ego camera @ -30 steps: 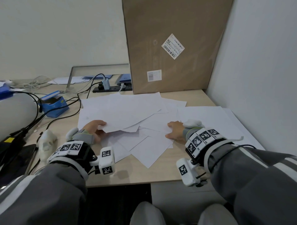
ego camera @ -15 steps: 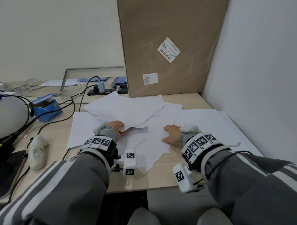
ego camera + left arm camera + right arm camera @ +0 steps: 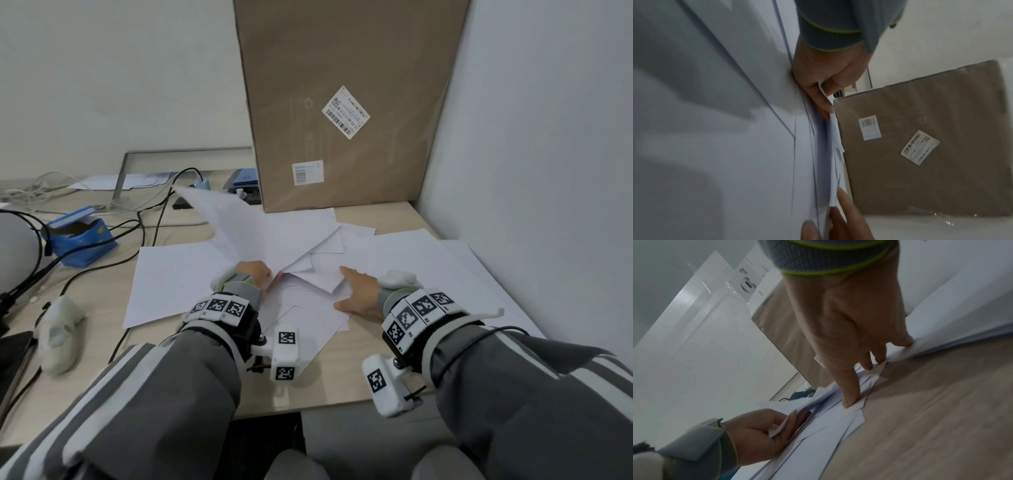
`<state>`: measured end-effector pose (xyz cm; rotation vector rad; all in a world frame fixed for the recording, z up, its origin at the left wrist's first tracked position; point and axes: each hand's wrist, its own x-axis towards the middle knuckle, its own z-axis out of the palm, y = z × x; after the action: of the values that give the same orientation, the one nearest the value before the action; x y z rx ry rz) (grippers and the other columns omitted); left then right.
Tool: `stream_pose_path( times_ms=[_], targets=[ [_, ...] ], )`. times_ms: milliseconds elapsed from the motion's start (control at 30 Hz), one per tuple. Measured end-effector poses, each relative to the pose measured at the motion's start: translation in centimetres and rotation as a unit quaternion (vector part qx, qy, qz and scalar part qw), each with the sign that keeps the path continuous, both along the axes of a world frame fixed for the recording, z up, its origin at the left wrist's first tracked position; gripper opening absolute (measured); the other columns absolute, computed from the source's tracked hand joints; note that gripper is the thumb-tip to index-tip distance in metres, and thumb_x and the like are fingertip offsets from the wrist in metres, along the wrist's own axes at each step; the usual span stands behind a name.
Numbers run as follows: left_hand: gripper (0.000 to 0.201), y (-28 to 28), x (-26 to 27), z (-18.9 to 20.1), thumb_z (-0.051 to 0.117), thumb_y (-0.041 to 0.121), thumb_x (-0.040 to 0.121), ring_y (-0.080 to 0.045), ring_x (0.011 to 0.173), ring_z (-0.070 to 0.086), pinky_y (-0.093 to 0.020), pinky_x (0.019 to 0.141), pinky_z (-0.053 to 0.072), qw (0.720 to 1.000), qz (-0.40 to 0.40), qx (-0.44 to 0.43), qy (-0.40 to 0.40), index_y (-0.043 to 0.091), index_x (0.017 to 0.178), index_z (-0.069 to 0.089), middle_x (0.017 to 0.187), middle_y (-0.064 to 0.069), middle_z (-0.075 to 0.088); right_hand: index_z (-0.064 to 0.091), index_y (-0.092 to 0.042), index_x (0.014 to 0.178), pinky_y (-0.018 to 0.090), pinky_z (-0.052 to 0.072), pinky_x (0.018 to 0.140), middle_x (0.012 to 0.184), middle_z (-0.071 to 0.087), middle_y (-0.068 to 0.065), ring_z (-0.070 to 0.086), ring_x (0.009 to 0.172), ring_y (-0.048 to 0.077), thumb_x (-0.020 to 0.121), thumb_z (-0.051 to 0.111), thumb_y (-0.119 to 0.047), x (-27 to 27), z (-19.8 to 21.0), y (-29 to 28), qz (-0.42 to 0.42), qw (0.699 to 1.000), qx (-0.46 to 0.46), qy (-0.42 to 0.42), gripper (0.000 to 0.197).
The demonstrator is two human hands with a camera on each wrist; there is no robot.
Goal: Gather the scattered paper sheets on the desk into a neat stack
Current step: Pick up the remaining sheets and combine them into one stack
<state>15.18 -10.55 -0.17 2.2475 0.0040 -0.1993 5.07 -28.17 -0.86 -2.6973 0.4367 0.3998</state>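
Note:
White paper sheets lie fanned across the wooden desk (image 3: pixel 342 383). My left hand (image 3: pixel 263 274) pinches the near edge of a few sheets (image 3: pixel 246 226), which tilt up and away to the back left. The left wrist view shows thumb and fingers (image 3: pixel 824 97) closed on that edge; in the right wrist view this hand (image 3: pixel 777 426) is at lower left. My right hand (image 3: pixel 346 286) lies flat on the centre pile (image 3: pixel 318 277), straight fingertips (image 3: pixel 849 402) pressing the paper. One sheet (image 3: pixel 171 274) lies flat at left, larger sheets (image 3: pixel 428 260) at right.
A tall cardboard box (image 3: pixel 342 102) stands behind the papers against the right wall (image 3: pixel 548 171). At left are a blue box (image 3: pixel 82 240), black cables (image 3: pixel 144 233) and a white lumpy object (image 3: pixel 58 329). A power strip (image 3: pixel 251 198) sits at the back.
My left hand has slid right toward the centre with the sheets it pinches, and they now lift off the desk. One sheet stays behind at left. The right hand keeps pressing.

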Motion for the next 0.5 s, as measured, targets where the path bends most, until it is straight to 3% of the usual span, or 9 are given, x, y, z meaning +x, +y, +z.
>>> stream_pose_path(
  times_ms=[100, 167, 200, 267, 333, 367, 400, 433, 500],
  targets=[
    [0.052, 2.4, 0.7, -0.2, 0.028, 0.037, 0.103, -0.033, 0.109, 0.058, -0.029, 0.088, 0.040, 1.000, 0.021, -0.017, 0.000, 0.002, 0.107, 0.066, 0.114, -0.015, 0.066, -0.010, -0.018, 0.152, 0.041, 0.029, 0.113, 0.157, 0.024, 0.009, 0.030, 0.141, 0.031, 0.083, 0.065, -0.042, -0.1, -0.4, -0.4, -0.039, 0.999, 0.031, -0.008, 0.105],
    [0.047, 4.2, 1.4, -0.8, 0.033, 0.034, 0.102, -0.033, 0.103, 0.061, -0.028, 0.084, 0.044, 0.995, 0.039, -0.092, 0.012, 0.003, 0.103, 0.069, 0.105, -0.015, 0.068, -0.004, -0.016, 0.153, 0.042, 0.033, 0.111, 0.152, 0.032, 0.011, 0.035, 0.137, 0.032, 0.081, 0.066, -0.043, -0.2, -0.4, -0.6, -0.055, 0.998, 0.031, -0.014, 0.104],
    [0.042, 5.2, 1.3, -0.4, 0.037, 0.028, 0.102, -0.032, 0.098, 0.062, -0.027, 0.077, 0.048, 0.977, 0.063, -0.197, 0.040, 0.002, 0.099, 0.069, 0.098, -0.015, 0.068, 0.004, -0.013, 0.152, 0.040, 0.035, 0.110, 0.149, 0.037, 0.011, 0.038, 0.135, 0.032, 0.083, 0.064, -0.041, -0.3, -0.1, -0.6, -0.059, 0.997, 0.040, -0.022, 0.096],
    [0.020, 6.9, 1.4, 0.2, 0.045, 0.007, 0.097, -0.023, 0.085, 0.060, -0.021, 0.056, 0.052, 0.906, 0.109, -0.393, 0.111, 0.003, 0.084, 0.060, 0.084, -0.012, 0.060, 0.019, -0.009, 0.148, 0.033, 0.036, 0.107, 0.145, 0.042, 0.010, 0.041, 0.133, 0.030, 0.091, 0.056, -0.033, -0.2, 0.3, -0.9, -0.073, 0.993, 0.083, -0.031, 0.072],
    [0.018, 8.7, 0.8, 0.6, 0.048, -0.007, 0.091, -0.017, 0.074, 0.057, -0.015, 0.042, 0.050, 0.876, 0.134, -0.444, 0.130, 0.003, 0.078, 0.053, 0.080, -0.009, 0.054, 0.043, -0.009, 0.131, 0.032, 0.034, 0.104, 0.127, 0.050, 0.009, 0.045, 0.127, 0.028, 0.099, 0.043, -0.030, 0.3, 0.6, -1.5, -0.101, 0.982, 0.152, -0.041, 0.038],
    [0.017, 9.1, 0.7, 0.8, 0.049, -0.009, 0.091, -0.017, 0.072, 0.056, -0.015, 0.041, 0.050, 0.864, 0.141, -0.460, 0.145, 0.000, 0.077, 0.054, 0.080, -0.010, 0.054, 0.052, -0.012, 0.110, 0.033, 0.034, 0.103, 0.114, 0.052, 0.007, 0.048, 0.119, 0.026, 0.101, 0.038, -0.033, 0.5, 1.0, -2.0, -0.122, 0.969, 0.203, -0.064, 0.027],
    [0.016, 9.6, 0.1, 1.3, 0.049, -0.010, 0.091, -0.018, 0.071, 0.056, -0.015, 0.040, 0.050, 0.862, 0.133, -0.465, 0.151, -0.003, 0.076, 0.054, 0.080, -0.012, 0.055, 0.055, -0.013, 0.098, 0.035, 0.035, 0.101, 0.107, 0.053, 0.006, 0.048, 0.112, 0.023, 0.101, 0.034, -0.038, 0.4, 1.5, -2.2, -0.156, 0.944, 0.277, -0.085, 0.032],
    [0.016, 10.2, -0.2, 1.6, 0.049, -0.010, 0.091, -0.019, 0.071, 0.057, -0.016, 0.041, 0.051, 0.862, 0.119, -0.470, 0.148, -0.004, 0.077, 0.055, 0.081, -0.012, 0.056, 0.057, -0.012, 0.101, 0.035, 0.033, 0.100, 0.110, 0.053, 0.006, 0.046, 0.111, 0.022, 0.100, 0.031, -0.046, 0.3, 2.1, -2.2, -0.192, 0.904, 0.368, -0.097, 0.043],
    [0.015, 10.9, -0.9, 2.2, 0.051, -0.009, 0.090, -0.019, 0.072, 0.057, -0.015, 0.042, 0.051, 0.864, 0.100, -0.473, 0.143, -0.003, 0.077, 0.056, 0.081, -0.011, 0.057, 0.051, -0.009, 0.130, 0.039, 0.026, 0.107, 0.131, 0.050, 0.007, 0.040, 0.128, 0.024, 0.095, 0.022, -0.062, 0.0, 3.4, -2.6, -0.233, 0.847, 0.468, -0.096, 0.070]
  ],
)
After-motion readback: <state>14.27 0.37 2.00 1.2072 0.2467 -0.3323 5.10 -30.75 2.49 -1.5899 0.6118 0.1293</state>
